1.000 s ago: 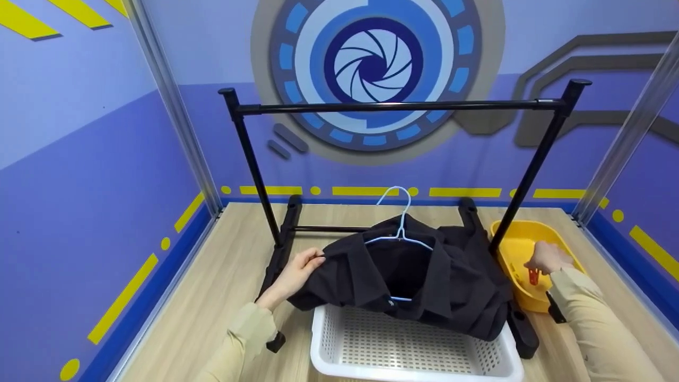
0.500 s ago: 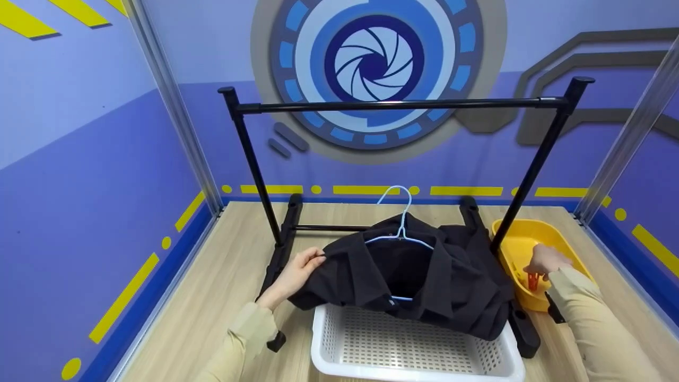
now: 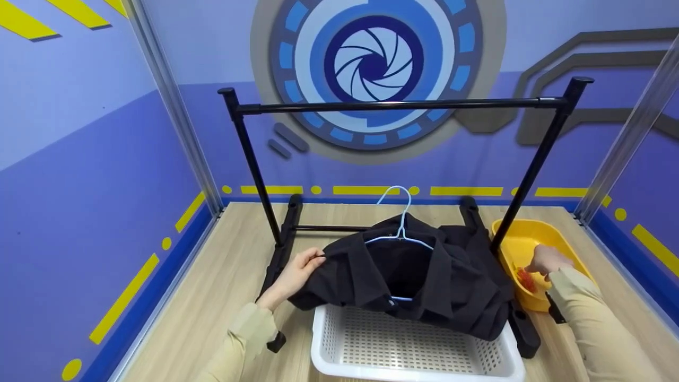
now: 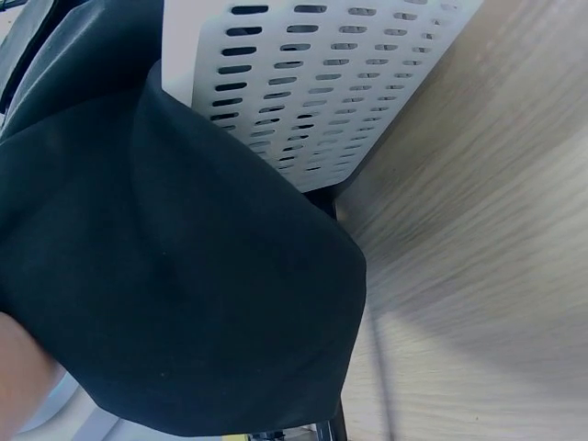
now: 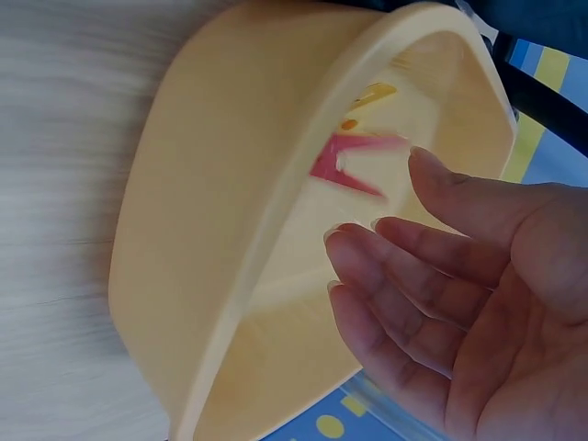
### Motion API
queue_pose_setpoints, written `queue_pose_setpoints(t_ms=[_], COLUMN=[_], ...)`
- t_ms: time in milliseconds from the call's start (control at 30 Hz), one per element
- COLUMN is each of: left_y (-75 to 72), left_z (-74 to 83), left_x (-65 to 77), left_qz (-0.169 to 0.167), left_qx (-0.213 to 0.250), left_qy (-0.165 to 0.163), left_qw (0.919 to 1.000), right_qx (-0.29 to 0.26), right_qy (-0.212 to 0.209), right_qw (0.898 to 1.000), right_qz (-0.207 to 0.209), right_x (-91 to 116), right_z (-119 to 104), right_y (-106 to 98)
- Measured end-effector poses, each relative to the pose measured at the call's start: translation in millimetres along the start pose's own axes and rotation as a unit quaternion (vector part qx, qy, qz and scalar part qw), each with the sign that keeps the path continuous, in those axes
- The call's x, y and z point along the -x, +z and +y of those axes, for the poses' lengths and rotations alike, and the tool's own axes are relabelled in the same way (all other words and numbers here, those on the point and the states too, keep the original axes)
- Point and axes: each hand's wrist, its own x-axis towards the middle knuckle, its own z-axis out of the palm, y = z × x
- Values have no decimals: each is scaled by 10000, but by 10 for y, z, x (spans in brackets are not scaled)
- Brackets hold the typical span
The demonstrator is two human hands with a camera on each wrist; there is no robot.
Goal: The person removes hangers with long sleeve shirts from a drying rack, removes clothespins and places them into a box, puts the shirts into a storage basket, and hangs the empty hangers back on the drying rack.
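Note:
My left hand (image 3: 294, 273) pinches the shoulder of a black collared shirt (image 3: 339, 276), which lies over the back of a white basket. A light blue wire hanger (image 3: 401, 232) sits inside the shirt, its hook standing up out of the collar. In the left wrist view the shirt (image 4: 184, 266) hides most of that hand. My right hand (image 3: 549, 260) is over a yellow basin (image 3: 522, 241). In the right wrist view its thumb and fingers are apart, holding nothing. Just past the fingertips is a red clothespin (image 5: 342, 165), blurred, inside the basin, near a yellow clothespin (image 5: 375, 95).
A black clothes rack (image 3: 392, 106) stands over the shirt, its feet on either side of the white basket (image 3: 414, 373). The basin is just outside the rack's right post (image 3: 533, 170). Blue-purple walls (image 3: 95, 212) enclose the wooden tabletop (image 3: 223, 281).
My right hand has let go of the red clothespin, which has dropped left and away from the fingers in the basin. The left hand and shirt have stayed put.

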Motion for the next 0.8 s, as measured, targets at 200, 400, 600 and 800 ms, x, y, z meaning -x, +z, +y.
queue_pose_setpoints(t_ms=[200, 400, 600, 800], left_y=[4, 8, 12, 6], left_z=[-8, -34, -32, -8], left_x=[-1, 1, -4, 2], left_qz=[22, 55, 58, 89], left_qx=[-15, -16, -7, -65], left_qy=[169, 251, 232, 174], left_qw=[9999, 9997, 9997, 9998], right_qx=[4, -30, -104, -88], right_qy=[11, 173, 132, 28], right_qw=[10000, 9998, 9999, 9999], right_qz=[44, 55, 37, 86], right_x=[2, -13, 17, 42], right_z=[-9, -12, -12, -89], right_y=[-33, -41, -71, -128])
